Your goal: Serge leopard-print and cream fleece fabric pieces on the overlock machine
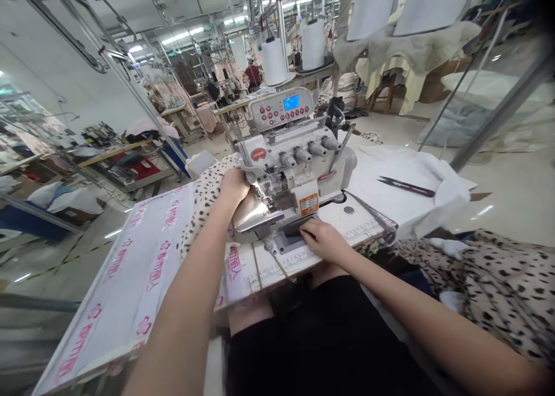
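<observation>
An overlock sewing machine [299,159] with a lit blue display stands in front of me. My left hand [235,186] is curled closed on black-spotted cream fabric [208,193], at the left of the machine's shiny metal cover [258,211]. Its fingertips are partly hidden beside the machine head. My right hand [323,241] lies at the front of the machine bed, by a dark recessed plate [288,238]. Its fingers are bent and pressed together, and what they pinch, if anything, does not show. Narrow olive strips [256,266] hang over the table's front edge.
Dark-handled thread snips [407,186] lie on white cloth [390,165] to the right. A heap of spotted fabric [498,286] is at the lower right. Thread cones [274,60] stand behind the machine. Printed white covering [143,257] spreads over the left table. Another person [252,75] is far back.
</observation>
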{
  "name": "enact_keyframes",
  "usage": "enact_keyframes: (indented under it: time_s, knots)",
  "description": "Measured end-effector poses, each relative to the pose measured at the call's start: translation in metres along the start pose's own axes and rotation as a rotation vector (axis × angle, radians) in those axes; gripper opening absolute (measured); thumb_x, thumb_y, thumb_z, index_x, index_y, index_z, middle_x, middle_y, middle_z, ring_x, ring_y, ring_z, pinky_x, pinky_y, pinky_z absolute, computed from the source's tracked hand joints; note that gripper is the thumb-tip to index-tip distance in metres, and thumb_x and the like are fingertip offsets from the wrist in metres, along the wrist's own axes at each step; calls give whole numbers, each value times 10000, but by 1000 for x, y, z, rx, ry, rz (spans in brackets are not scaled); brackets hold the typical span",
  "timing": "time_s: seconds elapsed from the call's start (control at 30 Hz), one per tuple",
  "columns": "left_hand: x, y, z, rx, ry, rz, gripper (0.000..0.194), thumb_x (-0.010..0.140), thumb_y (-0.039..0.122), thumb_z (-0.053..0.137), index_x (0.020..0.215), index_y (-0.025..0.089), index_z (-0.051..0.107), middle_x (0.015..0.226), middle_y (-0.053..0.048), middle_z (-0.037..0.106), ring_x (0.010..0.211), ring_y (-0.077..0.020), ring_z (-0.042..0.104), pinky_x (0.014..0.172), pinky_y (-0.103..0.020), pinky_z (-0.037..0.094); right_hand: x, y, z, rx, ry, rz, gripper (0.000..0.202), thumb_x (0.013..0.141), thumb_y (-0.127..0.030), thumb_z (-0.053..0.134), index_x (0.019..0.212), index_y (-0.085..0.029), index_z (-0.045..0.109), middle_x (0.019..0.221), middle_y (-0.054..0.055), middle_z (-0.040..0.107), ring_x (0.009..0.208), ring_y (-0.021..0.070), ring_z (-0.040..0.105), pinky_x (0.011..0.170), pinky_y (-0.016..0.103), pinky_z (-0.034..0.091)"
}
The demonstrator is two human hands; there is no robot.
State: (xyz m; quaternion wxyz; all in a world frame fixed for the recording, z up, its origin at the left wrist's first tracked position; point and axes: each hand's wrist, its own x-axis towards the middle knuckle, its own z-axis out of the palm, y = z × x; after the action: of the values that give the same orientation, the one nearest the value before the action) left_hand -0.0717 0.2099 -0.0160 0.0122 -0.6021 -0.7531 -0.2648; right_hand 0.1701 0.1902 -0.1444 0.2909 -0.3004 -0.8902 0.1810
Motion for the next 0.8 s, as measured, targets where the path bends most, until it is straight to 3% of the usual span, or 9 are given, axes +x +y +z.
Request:
enact_keyframes:
  time_s: [0.13, 0.23, 0.3, 0.43, 0.5, 0.53, 0.67, 0.7, 0.8]
  knots:
    - [-58, -21, -27, -194, 92, -130, 344, 775, 379, 430, 870, 124, 641, 823, -93, 645, 796, -231, 582, 733, -314, 431, 0, 0, -4, 24, 9, -12, 184, 832, -135, 423, 795, -155, 603, 807, 56, 605, 758, 158, 570, 714, 256, 449]
    - [-146, -43, -52, -369, 118, -251, 498, 802, 494, 358, 994, 103, 600, 784, -89, 646, 670, -190, 585, 611, -278, 450, -1, -1, -4, 16, 3, -21, 186, 830, -144, 424, 793, -156, 607, 798, 54, 607, 761, 162, 572, 713, 254, 445]
    - [-209, -47, -61, -684, 52, -429, 418, 674, 494, 579, 877, 134, 640, 736, -60, 643, 650, -174, 575, 588, -242, 437, -1, -2, -3, 0, -5, -20, 187, 829, -154, 424, 801, -155, 609, 799, 58, 608, 763, 169, 573, 712, 259, 442]
    - [-290, -23, -65, -709, -759, -250, 261, 737, 381, 579, 870, 177, 672, 841, -50, 651, 789, -171, 585, 718, -238, 437, -3, -5, 0, -43, -26, -18, 196, 823, -167, 420, 810, -150, 616, 812, 71, 613, 761, 182, 576, 714, 271, 434]
    - [-299, -9, -68, -623, -851, -201, 256, 765, 364, 554, 948, 213, 651, 919, -41, 643, 848, -171, 581, 766, -253, 435, -4, -5, 1, -65, -31, -18, 204, 817, -168, 417, 812, -149, 620, 821, 78, 615, 769, 188, 575, 714, 274, 429]
    - [-296, -4, -70, -601, -753, -224, 248, 777, 368, 540, 950, 222, 641, 949, -37, 635, 874, -170, 575, 787, -262, 435, -4, -5, 1, -77, -32, -17, 207, 814, -170, 416, 812, -148, 622, 826, 82, 617, 771, 192, 574, 710, 275, 428]
    - [-255, -5, -76, -471, 43, -239, 257, 802, 416, 488, 940, 221, 583, 1104, -48, 558, 1059, -190, 495, 892, -322, 405, -5, -7, 2, -114, -35, -9, 208, 801, -174, 420, 810, -148, 626, 833, 87, 627, 768, 197, 572, 712, 278, 422]
    - [-242, -8, -74, -379, 163, -195, 320, 768, 427, 533, 1019, 229, 550, 1169, -57, 512, 1114, -207, 451, 925, -348, 382, -5, -8, 2, -119, -35, -5, 206, 799, -174, 422, 805, -148, 627, 832, 87, 630, 772, 198, 572, 719, 278, 421]
    - [-206, -14, -57, -205, 129, -118, 666, 629, 432, 664, 1216, 211, 439, 1285, -109, 386, 1196, -266, 353, 1001, -414, 293, -6, -10, 3, -119, -32, 13, 206, 793, -177, 427, 796, -143, 630, 841, 95, 633, 792, 204, 572, 743, 286, 417]
